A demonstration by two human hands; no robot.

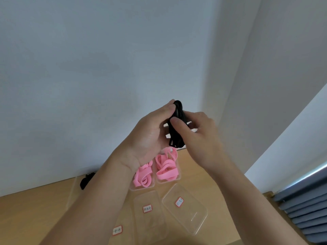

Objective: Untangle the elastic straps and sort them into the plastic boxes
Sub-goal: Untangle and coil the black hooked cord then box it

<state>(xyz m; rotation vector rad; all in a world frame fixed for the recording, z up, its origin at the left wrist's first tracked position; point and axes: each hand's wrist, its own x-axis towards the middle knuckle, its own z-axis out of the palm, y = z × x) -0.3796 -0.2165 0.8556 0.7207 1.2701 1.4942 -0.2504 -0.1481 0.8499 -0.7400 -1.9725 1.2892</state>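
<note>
Both grips are closed on one black strap bundle point(177, 129), which is up in the air in front of the pale wall point(88, 68). The left hand point(146, 138) holds the bundle from its 9 o'clock side, with the thumb pressed on the top part. The right hand point(201, 137) pinches it from the 3 o'clock side between the thumb and the curled fingers. At 6 o'clock below the hands, on the wooden counter point(221, 188), two clear boxes stand side by side. The left box point(150, 187) contains pink straps point(142, 177), and the right box point(179, 175) contains more pink straps point(167, 169). Nearer to the person lie two clear trays point(187, 216), each with a red-edged label point(179, 201); the writing is too small to read. At 9 o'clock from the pink straps, a second black strap pile point(85, 181) is partly hidden behind the left forearm.
</note>
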